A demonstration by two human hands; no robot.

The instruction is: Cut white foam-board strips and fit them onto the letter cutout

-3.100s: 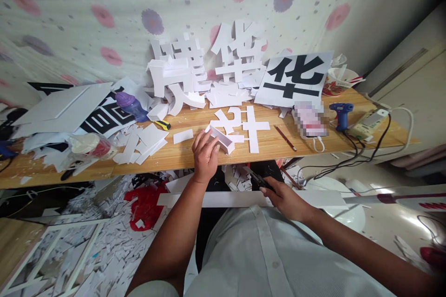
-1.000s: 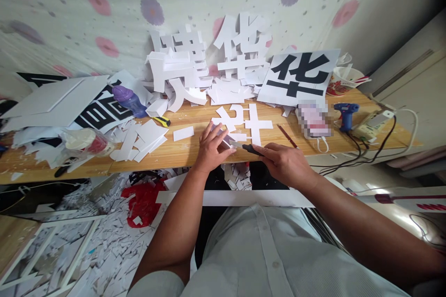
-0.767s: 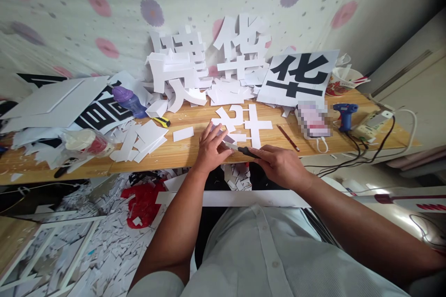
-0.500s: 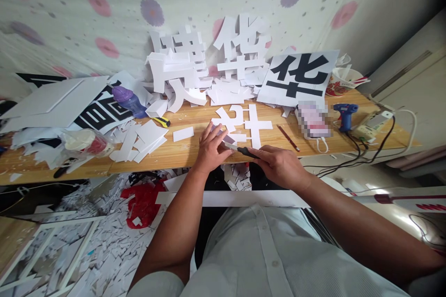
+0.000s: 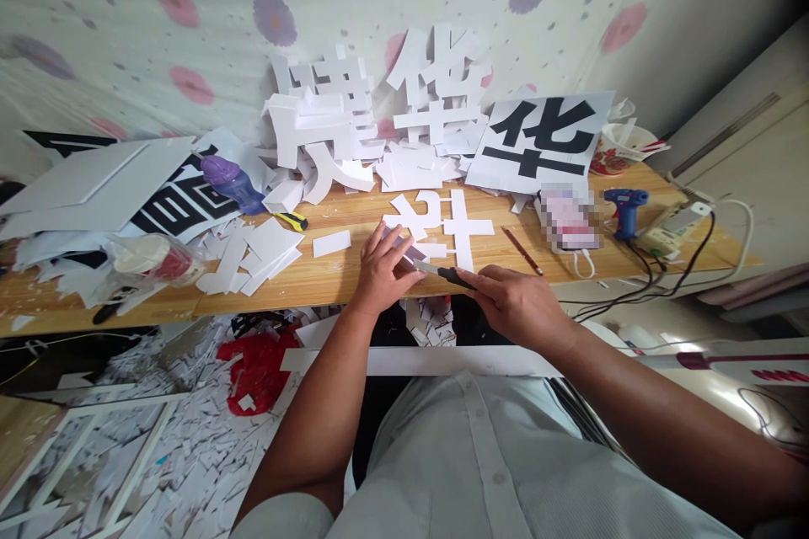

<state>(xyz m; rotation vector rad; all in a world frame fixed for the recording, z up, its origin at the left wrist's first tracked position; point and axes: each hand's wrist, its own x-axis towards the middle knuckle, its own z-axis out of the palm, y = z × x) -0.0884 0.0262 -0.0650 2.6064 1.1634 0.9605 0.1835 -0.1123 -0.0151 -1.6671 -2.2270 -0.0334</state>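
Note:
My left hand (image 5: 382, 271) lies on the near part of the wooden table, fingers spread over a flat grey strip (image 5: 415, 253) and pressing it down. The strip is partly hidden beneath the fingers. My right hand (image 5: 522, 303) is closed around the dark handle of a cutter knife (image 5: 456, 276). Its pale blade points left, with the tip close to my left thumb. Just beyond the hands lie white cut-out character strokes: a cross-shaped piece (image 5: 463, 227) and a curved piece (image 5: 430, 209). A small white rectangle (image 5: 331, 243) rests left of my left hand.
White raised characters (image 5: 436, 84) stand against the flowered curtain. A printed character sheet (image 5: 540, 139), phone (image 5: 569, 219), pencil (image 5: 522, 250) and blue glue gun (image 5: 625, 212) with cables are at right. Left are a purple bottle (image 5: 233, 184), yellow cutter (image 5: 294, 221) and white offcuts (image 5: 271, 244).
My right hand has drawn the knife slightly to the right and nearer to me, and its blade shows more clearly. The left hand stays almost in place on the strip.

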